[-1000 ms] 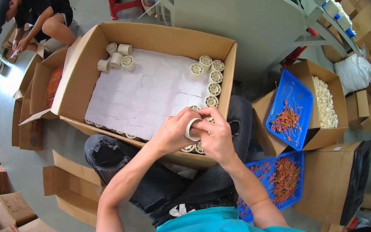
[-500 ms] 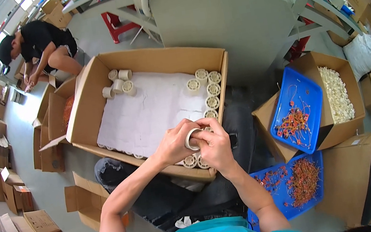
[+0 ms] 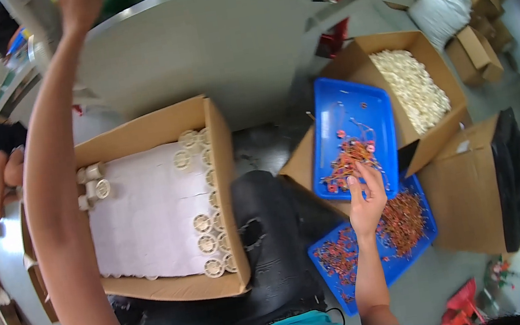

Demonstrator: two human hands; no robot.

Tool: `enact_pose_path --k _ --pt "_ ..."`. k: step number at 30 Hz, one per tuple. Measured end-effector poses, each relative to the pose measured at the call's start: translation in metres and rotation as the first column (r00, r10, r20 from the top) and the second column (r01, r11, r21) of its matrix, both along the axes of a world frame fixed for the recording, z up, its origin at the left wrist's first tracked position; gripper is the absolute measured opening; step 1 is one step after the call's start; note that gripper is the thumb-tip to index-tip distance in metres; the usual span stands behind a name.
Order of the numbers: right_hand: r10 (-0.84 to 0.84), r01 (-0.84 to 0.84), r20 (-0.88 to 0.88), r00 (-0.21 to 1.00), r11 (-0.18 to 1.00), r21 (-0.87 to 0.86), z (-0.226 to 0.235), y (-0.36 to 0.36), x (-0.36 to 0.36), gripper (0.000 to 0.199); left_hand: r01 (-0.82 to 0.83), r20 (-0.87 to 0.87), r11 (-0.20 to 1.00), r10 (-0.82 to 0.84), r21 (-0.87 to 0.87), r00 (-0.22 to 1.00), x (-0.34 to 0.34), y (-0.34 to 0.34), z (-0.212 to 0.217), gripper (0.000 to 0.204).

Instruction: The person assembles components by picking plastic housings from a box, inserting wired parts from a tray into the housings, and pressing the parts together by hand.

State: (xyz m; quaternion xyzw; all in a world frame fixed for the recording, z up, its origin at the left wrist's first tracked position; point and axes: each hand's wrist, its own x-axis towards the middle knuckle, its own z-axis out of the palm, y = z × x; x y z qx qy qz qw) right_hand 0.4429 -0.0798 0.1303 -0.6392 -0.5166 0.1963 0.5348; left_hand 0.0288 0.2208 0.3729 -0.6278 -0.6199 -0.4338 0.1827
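Reaching out to my right, my right hand (image 3: pixel 366 197) hangs at the near edge of the upper blue plastic tray (image 3: pixel 365 100), fingers bent downward and touching the tangle of small red and orange wired parts (image 3: pixel 350 159) heaped at that end of the tray. Whether the fingertips actually pinch one of those parts I cannot tell; the hand is loosely curled, not spread flat.

My left hand (image 3: pixel 78 4) is raised high, far from that tray and off toward the upper left rim of the head view, the forearm running up across the picture. Its fingers look closed, but the hand is blurred and partly cut off by the rim, so I cannot tell whether it holds anything.

Just below the upper tray lies a second blue plastic tray (image 3: pixel 357 275), also strewn with red and orange parts, and my right wrist crosses above it. Beyond the upper tray, touching its far side, stands an open brown cardboard box of small white pieces (image 3: pixel 410 86).

Left of the upper tray, past my knee in black trousers (image 3: pixel 276 227), sits a large open cardboard box lined with white sheet (image 3: pixel 147 219). Round cream-coloured spools (image 3: pixel 205 224) stand along its right wall and a few in its far left corner.
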Motion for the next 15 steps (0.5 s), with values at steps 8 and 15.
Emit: enact_pose_path --k 8,15 --pt "-0.145 0.203 0.269 0.952 0.959 -0.199 -0.025 0.046 0.093 0.022 -0.198 -0.115 0.980 0.193 -0.030 0.974 -0.158 0.107 -0.039 0.077" --pt "-0.040 0.347 0.564 0.825 0.823 -0.449 -0.035 0.098 0.101 0.029 0.227 -0.499 0.925 -0.048 0.305 0.866 -0.048 -0.056 -0.056 0.048"
